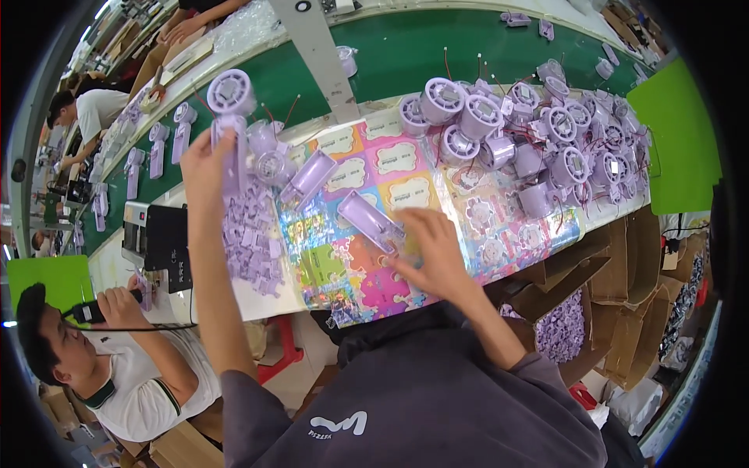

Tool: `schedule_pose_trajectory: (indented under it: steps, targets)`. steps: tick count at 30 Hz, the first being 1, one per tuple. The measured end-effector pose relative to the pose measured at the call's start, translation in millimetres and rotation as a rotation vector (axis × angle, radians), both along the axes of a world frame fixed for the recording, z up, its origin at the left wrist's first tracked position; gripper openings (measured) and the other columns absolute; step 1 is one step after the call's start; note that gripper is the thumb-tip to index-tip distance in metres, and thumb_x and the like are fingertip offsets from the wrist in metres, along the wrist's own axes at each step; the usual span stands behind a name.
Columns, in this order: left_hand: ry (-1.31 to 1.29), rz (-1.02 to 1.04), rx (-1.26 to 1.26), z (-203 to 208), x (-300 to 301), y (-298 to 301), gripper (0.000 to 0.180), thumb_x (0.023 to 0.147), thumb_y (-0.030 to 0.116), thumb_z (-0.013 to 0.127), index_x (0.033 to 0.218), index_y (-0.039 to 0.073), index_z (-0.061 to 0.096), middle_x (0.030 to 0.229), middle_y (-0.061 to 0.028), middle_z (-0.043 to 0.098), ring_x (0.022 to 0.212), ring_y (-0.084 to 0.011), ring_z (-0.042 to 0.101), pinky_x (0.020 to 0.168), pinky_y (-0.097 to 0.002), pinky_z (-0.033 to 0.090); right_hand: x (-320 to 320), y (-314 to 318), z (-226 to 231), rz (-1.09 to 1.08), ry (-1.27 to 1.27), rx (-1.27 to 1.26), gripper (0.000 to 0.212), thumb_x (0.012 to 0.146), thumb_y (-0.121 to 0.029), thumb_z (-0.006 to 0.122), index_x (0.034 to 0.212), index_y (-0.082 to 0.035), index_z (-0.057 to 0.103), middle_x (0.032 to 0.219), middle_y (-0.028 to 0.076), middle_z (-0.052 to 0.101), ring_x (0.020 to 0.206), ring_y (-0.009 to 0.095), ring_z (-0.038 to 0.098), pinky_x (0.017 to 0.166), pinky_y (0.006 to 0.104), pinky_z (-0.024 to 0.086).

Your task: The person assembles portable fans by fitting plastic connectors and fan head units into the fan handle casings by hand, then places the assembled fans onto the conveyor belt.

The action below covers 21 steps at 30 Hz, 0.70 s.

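At left, gripping lilac fan (234, 123) by its handle with left hand (204, 160), probably to leave round head (230, 92) free. On desk (265, 306), having small lilac parts (251, 242) heaped, apparently for easy reach. At centre, holding right hand (431, 251) half-spread beside hollow handle shell (365, 218); cannot tell if touching. Farther right, having fan heads (560, 125) piled, perhaps to save space.

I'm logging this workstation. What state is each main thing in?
Lilac handheld fan: held.
Left hand: closed on that fan.
Right hand: open.
Lilac handle shell near it: hollow side up.
Lilac fan heads: heaped.
Cardboard box: open, holding lilac parts.
Green conveyor belt: motion unclear.
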<state>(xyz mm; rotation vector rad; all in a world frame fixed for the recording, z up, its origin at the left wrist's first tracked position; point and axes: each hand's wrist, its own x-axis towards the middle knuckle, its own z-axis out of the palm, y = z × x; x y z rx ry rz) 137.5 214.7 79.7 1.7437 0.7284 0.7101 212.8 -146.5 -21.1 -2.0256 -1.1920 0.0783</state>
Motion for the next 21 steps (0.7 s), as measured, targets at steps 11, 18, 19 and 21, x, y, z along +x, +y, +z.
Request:
schedule_pose_trajectory:
  steps: [11,18,19,21]
  targets:
    - [0.327,0.127,-0.051,-85.1,107.8,199.8,0.012,0.082,0.009,0.078,0.077,-0.001,0.073,0.076,-0.0071,0.067,0.065,-0.0164,0.059,0.058,-0.0353,0.043,11.4,12.5,-16.0,-0.255,0.074,0.084,0.049,0.074,-0.008,0.083,0.122,-0.011,0.071,0.115,0.015,0.061,0.102,0.034,0.057,0.085,0.0414,0.05]
    - [0.226,0.247,-0.138,-117.6,153.4,213.6,0.018,0.085,0.014,0.076,0.091,-0.003,0.074,0.086,-0.0076,0.07,0.072,-0.0173,0.063,0.061,-0.0372,0.046,13.7,13.3,-8.7,-0.251,0.097,-0.003,0.048,0.075,-0.012,0.082,0.122,-0.014,0.071,0.116,0.011,0.061,0.106,0.032,0.056,0.09,0.0422,0.048]
    - [0.154,0.251,-0.155,-123.4,138.4,246.7,0.02,0.086,0.016,0.075,0.097,-0.001,0.073,0.088,-0.0082,0.07,0.072,-0.0181,0.063,0.062,-0.0372,0.047,13.0,16.4,-6.5,-0.23,0.1,0.004,0.049,0.075,-0.013,0.082,0.122,-0.015,0.072,0.116,0.011,0.061,0.106,0.031,0.056,0.09,0.0421,0.048]
    - [0.052,0.209,-0.272,-137.0,142.7,256.5,0.03,0.089,0.023,0.071,0.109,0.0,0.071,0.094,-0.0099,0.07,0.075,-0.0207,0.066,0.064,-0.0378,0.05,14.8,16.4,-6.9,-0.241,0.105,-0.018,0.049,0.074,-0.013,0.082,0.122,-0.015,0.072,0.116,0.01,0.061,0.106,0.031,0.056,0.09,0.0421,0.048]
